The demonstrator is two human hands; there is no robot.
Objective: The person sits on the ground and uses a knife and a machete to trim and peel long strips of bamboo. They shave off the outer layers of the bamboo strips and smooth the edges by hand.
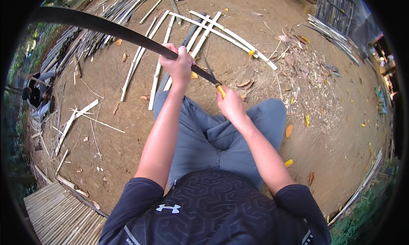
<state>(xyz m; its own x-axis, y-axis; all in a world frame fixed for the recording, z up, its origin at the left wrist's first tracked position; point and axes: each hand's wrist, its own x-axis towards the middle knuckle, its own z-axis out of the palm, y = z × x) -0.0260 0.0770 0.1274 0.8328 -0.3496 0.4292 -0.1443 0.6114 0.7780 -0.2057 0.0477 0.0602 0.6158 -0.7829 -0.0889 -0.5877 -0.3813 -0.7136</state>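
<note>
My left hand (176, 68) is closed round a long dark bamboo strip (115, 30), which runs from the upper left down toward my lap. A yellow-handled knife (220, 90) is in my closed right hand (233, 104), above my right thigh. Its narrow dark blade points up and away from me. The strip's near end meets the knife just where blade and handle join; whether the edge bites into the strip cannot be made out. Both hands are in front of my bent knees, the left one farther out.
Pale split bamboo strips (140, 57) lie on the dirt ahead, some crossing. Dark poles (61, 49) are piled at far left, near another person (40, 98). Shavings and dry leaves (313, 85) litter the right. A slatted bamboo platform (61, 215) stands at lower left.
</note>
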